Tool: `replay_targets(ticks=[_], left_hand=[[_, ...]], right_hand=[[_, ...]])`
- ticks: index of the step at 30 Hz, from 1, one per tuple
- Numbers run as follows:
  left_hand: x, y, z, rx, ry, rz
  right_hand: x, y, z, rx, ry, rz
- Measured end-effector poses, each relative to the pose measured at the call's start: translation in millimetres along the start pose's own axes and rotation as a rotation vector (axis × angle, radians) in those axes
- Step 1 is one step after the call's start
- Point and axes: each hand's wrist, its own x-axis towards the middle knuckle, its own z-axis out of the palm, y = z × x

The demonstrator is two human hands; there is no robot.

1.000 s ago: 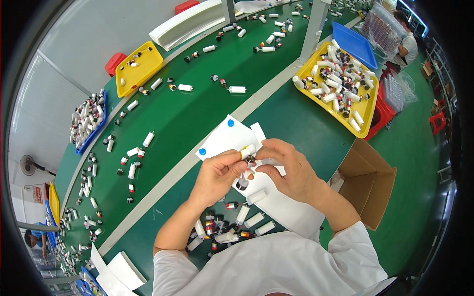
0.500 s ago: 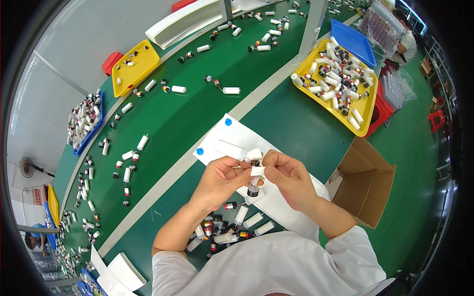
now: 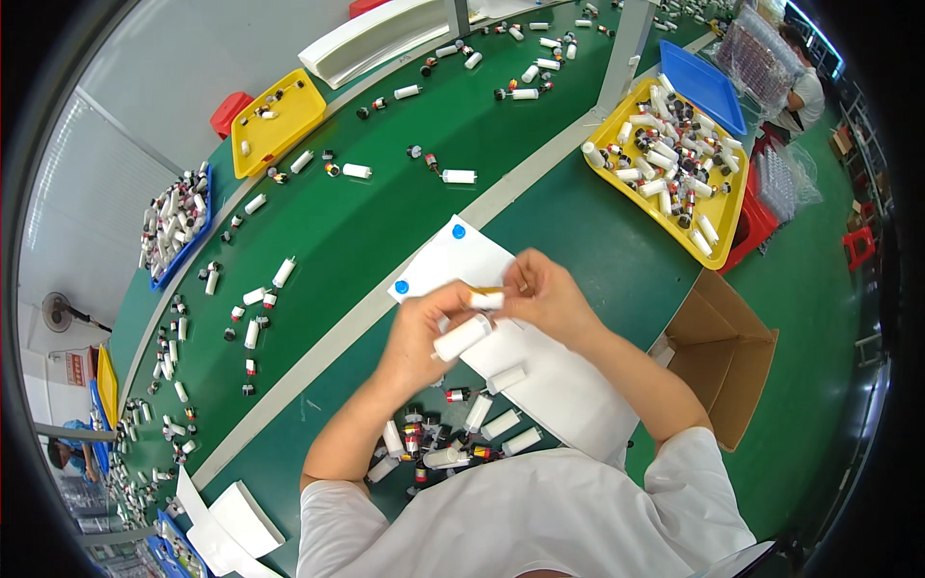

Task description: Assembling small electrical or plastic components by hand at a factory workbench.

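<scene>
My left hand (image 3: pixel 422 326) is closed around a white plastic cylinder (image 3: pixel 462 337), which juts tilted out below its fingers. Between my two hands shows a small white piece with a yellow-brown edge (image 3: pixel 487 300), pinched by the left fingertips. My right hand (image 3: pixel 551 297) meets it from the other side with bent, slightly blurred fingers; what they hold, if anything, I cannot make out. Under both hands lies a white sheet (image 3: pixel 568 380) with two blue round pieces (image 3: pixel 459 232) at its far end. Another white cylinder (image 3: pixel 506 380) rests by the sheet's left edge.
Close to my body is a pile of white cylinders and small red-and-black parts (image 3: pixel 414 438). A yellow tray (image 3: pixel 713 252) heaped with similar parts stands at the right, above an open cardboard box (image 3: pixel 723 371). Beyond a pale divider strip, the green belt (image 3: pixel 385 226) carries scattered parts.
The dark-capped piece that stood upright between my hands no longer shows there. A white cylinder now tilts below my left hand, and another lies by the sheet. The view has shifted slightly.
</scene>
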Motion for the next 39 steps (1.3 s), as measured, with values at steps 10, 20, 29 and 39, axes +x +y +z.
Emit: replay_targets(ticks=[10,20,29,39], left_hand=[[-22,-21,-105,1.049,0.642,-0.15],[-80,-66,-41,0.781,-0.214,0.167],[-38,15,-11,0.604,-0.194,-0.166],[-14,60,14,-0.574,0.031,-0.042]], right_hand=[[47,29,26,-0.888,-0.241,-0.538],[60,40,46,-1.057,-0.281,-0.573],[27,22,17,-1.083,-0.233,-0.657],[-16,-32,-42,-0.148,0.002,0.13]])
